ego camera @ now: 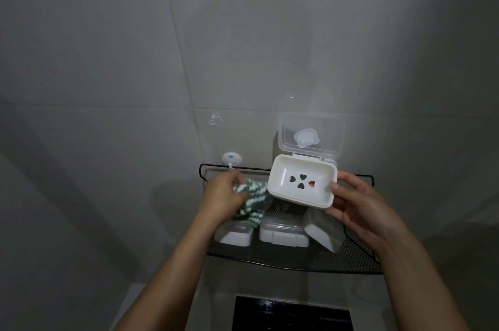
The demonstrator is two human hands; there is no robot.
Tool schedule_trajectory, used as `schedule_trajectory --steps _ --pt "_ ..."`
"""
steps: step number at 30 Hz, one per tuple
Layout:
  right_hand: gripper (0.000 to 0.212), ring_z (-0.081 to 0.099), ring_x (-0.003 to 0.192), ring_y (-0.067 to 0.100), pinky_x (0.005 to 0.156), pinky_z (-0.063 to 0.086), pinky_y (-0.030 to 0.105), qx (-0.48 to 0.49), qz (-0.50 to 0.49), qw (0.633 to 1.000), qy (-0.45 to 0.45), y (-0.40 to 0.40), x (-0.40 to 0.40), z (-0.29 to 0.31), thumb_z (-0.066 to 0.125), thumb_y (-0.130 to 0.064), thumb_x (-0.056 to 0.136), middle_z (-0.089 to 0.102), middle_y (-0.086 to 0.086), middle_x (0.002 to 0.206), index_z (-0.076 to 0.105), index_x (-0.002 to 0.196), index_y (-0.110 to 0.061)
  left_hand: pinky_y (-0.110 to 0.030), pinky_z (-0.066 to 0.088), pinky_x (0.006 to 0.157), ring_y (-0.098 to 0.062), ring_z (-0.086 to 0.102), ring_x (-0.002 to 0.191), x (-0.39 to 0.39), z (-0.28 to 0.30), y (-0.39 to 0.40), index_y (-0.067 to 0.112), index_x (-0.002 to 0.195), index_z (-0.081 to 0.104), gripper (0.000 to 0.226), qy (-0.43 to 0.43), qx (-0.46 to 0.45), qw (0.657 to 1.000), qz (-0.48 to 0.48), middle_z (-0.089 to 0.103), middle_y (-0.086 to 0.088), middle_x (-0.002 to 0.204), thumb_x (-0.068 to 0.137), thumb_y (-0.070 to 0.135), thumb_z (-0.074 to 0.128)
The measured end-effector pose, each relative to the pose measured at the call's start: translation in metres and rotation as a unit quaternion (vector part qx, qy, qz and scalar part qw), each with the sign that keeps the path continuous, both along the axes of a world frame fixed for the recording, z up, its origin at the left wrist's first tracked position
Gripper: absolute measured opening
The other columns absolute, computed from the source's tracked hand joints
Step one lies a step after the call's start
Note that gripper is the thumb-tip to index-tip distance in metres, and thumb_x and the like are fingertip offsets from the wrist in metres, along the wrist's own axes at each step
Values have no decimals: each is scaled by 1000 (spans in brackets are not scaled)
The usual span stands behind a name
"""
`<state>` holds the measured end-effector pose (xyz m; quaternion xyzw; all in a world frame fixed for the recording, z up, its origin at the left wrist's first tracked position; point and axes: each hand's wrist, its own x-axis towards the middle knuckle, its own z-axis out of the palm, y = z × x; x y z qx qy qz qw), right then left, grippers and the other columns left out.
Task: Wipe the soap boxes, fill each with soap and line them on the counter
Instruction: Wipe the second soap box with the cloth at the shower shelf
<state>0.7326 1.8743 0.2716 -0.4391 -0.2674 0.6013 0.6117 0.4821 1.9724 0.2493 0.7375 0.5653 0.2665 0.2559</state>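
The right hand (361, 212) holds an open white soap box (303, 185) up in front of the tiled wall, thumb pressed on the near rim and fingers curled underneath; its clear lid (310, 133) stands hinged up behind it and the tray inside is empty, showing four heart-shaped drain holes. The left hand (224, 195) grips a green-and-white striped cloth (251, 201), bunched in the curled fingers, just beside the box's left edge and seemingly touching it.

The step in hand looks like wiping this box. To do it well, I would keep the right hand's hold firm on the base rather than the lid, since the hinge looks thin and could flex or snap under a sideways push. The cloth should go into the tray corners and over the drain holes, then round the rim and the inside of the lid, with the box turned in the fingers so no face is missed. A loose tail of cloth hangs low and could drag the boxes below, so it is better gathered up.

Counting: four soap boxes show in all, one held and three on the black mesh shelf (297, 257) below. Of those three, the left box (235, 235) and the middle box (283, 230) lie flat with lids closed, and the right box (324, 230) leans tilted. One cloth. No soap is visible, and no bench to line them on
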Motion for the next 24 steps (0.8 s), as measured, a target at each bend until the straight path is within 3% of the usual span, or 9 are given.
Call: schedule_trajectory --steps 3,7,11,13,15,19,21,24 --pt "50 75 90 29 64 62 36 1 0 1000 -11 1 -3 -1 66 -6 76 73 21 109 59 126 -4 -25 37 56 -13 59 72 -4 32 -1 20 79 63 11 -65 74 992 83 67 5 79 75 15 73" --pt "44 75 92 25 65 61 33 8 19 1000 -23 6 -15 -1 68 -11 77 74 16 113 65 121 -9 -8 33 54 -5 55 69 5 68 -17 22 80 59 12 -93 178 973 110 62 12 77 75 17 69" --pt "42 75 92 24 67 61 31 30 22 999 -26 10 -29 0 68 -11 76 74 15 112 66 118 -10 -21 33 51 -12 52 68 33 68 -38 13 86 57 13 -31 238 969 63 59 4 80 81 9 68" --pt "42 75 90 23 66 61 30 46 11 999 -21 12 -35 2 68 -10 76 75 15 110 65 119 -9 -23 31 56 -17 52 75 44 60 -47 11 94 59 14 24 253 966 46 62 -2 84 84 11 68" --pt "41 75 89 23 67 61 31 55 -2 998 -17 13 -38 2 66 -5 81 75 16 109 62 122 -6 -31 43 64 -25 57 87 49 54 -51 10 109 61 26 58 264 962 36 67 -8 95 86 19 69" --pt "39 74 88 24 68 62 35 62 -30 998 6 14 -36 1 59 1 89 73 18 110 58 128 -1 -43 48 91 -28 55 112 56 53 -55 9 126 61 42 93 280 955 14 63 -10 129 95 36 54" --pt "44 75 88 24 66 61 34 71 -29 997 11 14 -36 2 63 -2 84 74 17 108 59 127 -1 -43 44 99 -27 52 118 60 55 -56 9 124 65 37 116 282 952 18 58 -8 140 98 30 48" --pt "49 75 86 22 65 60 32 77 -22 997 5 13 -38 2 67 -6 76 76 15 103 60 124 -1 -38 41 102 -27 52 118 66 54 -59 7 116 68 30 135 267 954 20 59 -9 137 96 15 47"
